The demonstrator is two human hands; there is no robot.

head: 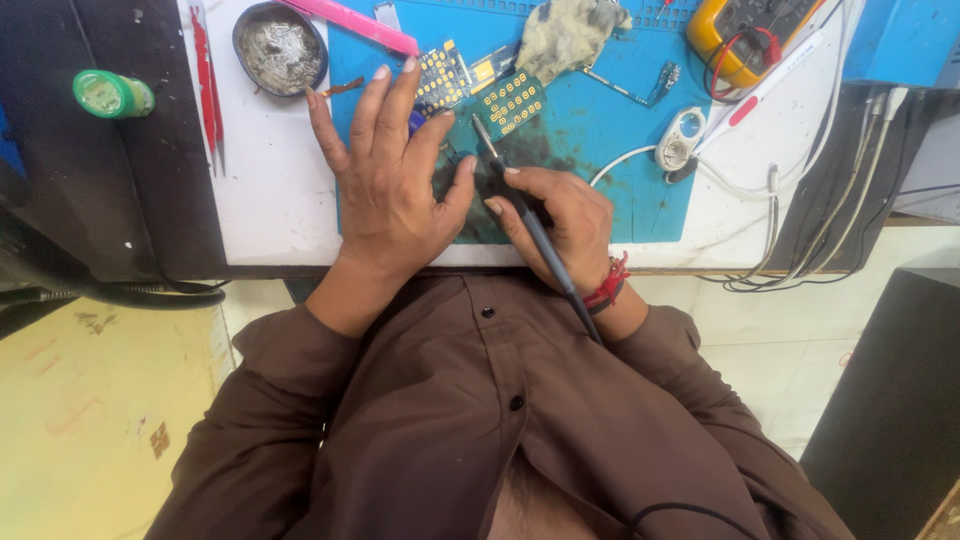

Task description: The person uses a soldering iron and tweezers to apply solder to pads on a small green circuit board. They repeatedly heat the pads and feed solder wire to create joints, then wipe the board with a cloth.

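Note:
My left hand (392, 180) lies flat, fingers spread, on the blue work mat (590, 150), pressing down something small and dark that it mostly hides. Its fingertips reach a blue circuit board with gold pads (445, 75). My right hand (558, 218) grips a black soldering iron (520, 205) like a pen. The iron's metal tip points up and left, close to my left thumb and just below a second keypad board (512, 102). The iron's cord runs back over my right wrist, which wears a red thread band.
A round tin of solder residue (280, 45), a pink tool (350, 22), red tweezers (207, 80) and a green-capped container (112, 94) lie at the left. A dirty cloth (565, 30), yellow multimeter (745, 35), white round device (682, 138) and white cables (800, 220) lie at the right.

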